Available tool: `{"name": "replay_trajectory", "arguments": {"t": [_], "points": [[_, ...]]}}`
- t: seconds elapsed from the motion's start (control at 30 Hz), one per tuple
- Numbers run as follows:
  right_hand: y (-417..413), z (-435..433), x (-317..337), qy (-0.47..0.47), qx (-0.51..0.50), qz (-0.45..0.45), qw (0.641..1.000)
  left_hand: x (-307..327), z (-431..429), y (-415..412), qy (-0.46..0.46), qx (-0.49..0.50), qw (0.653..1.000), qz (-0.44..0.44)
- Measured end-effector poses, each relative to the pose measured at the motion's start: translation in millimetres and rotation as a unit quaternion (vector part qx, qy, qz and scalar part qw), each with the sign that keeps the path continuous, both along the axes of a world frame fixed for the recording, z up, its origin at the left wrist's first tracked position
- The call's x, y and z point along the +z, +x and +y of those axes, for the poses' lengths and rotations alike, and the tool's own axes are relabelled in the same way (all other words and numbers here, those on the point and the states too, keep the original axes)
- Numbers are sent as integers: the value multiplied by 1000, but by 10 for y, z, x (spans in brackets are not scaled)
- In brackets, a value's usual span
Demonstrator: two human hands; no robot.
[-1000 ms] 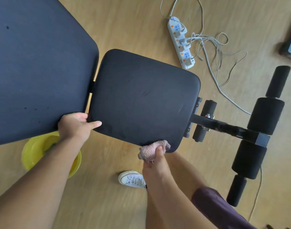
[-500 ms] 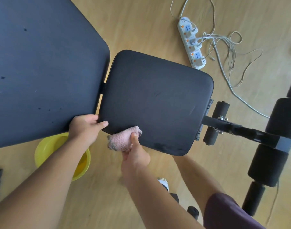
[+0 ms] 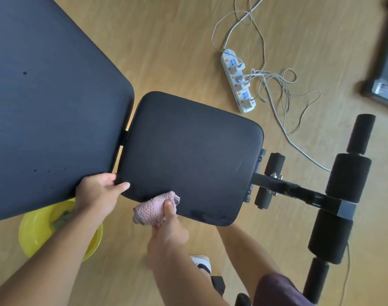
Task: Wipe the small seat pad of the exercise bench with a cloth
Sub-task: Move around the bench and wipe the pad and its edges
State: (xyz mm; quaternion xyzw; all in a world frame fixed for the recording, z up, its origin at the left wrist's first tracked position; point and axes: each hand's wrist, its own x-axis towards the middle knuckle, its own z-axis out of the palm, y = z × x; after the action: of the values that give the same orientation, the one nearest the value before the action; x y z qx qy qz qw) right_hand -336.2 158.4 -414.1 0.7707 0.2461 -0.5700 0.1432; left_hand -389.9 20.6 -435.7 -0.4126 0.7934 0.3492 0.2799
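The small black seat pad point(image 3: 188, 155) of the exercise bench lies in the middle of the view, beside the large black back pad point(image 3: 47, 111) on its left. A bunched pink cloth point(image 3: 154, 209) presses against the seat pad's near edge, left of centre, and my right hand point(image 3: 168, 230) grips it with the thumb on top. My left hand point(image 3: 98, 193) holds the pad's near-left corner, its fingers tucked into the gap between the two pads.
A yellow bowl point(image 3: 36, 230) sits on the wooden floor under my left forearm. The bench's black frame and foam rollers point(image 3: 343, 184) stretch to the right. A white power strip point(image 3: 238, 81) with tangled cables lies beyond the pad. My shoe point(image 3: 202, 262) and knee are below.
My right hand carried the cloth from the pad's near-right corner leftward along the near edge, then back a little to the right. The left hand kept its hold on the corner.
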Motion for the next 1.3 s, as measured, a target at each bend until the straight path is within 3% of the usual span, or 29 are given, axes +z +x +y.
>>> {"name": "replay_trajectory", "arguments": {"t": [0.1,0.17,0.27,0.33,0.47,0.7,0.87,1.03,1.1,1.17,1.3], "points": [[144,621,-14,25,56,2,998,14,-4,-1,9,3,1000,1],[238,1061,-15,73,30,-6,997,16,-3,-4,10,2,1000,1],[169,1543,56,171,119,14,978,11,0,-1,6,-3,1000,6],[-67,1728,91,240,206,28,948,11,3,1,5,-5,1000,14],[-690,1841,-12,262,411,40,872,-13,-8,16,9,-4,1000,16],[-1700,2158,59,349,505,110,782,-46,-24,23,15,6,1000,20],[-1025,2150,-15,297,543,68,783,-30,-17,10,14,5,1000,17],[-127,1928,77,188,614,11,766,-38,-14,3,10,14,1000,14],[-274,2040,50,184,593,32,783,-38,-15,8,7,6,1000,15],[-780,2195,43,248,553,82,791,-40,-8,10,5,3,1000,13],[-1772,2329,107,319,566,126,750,-46,-10,11,0,-6,1000,19]]}}
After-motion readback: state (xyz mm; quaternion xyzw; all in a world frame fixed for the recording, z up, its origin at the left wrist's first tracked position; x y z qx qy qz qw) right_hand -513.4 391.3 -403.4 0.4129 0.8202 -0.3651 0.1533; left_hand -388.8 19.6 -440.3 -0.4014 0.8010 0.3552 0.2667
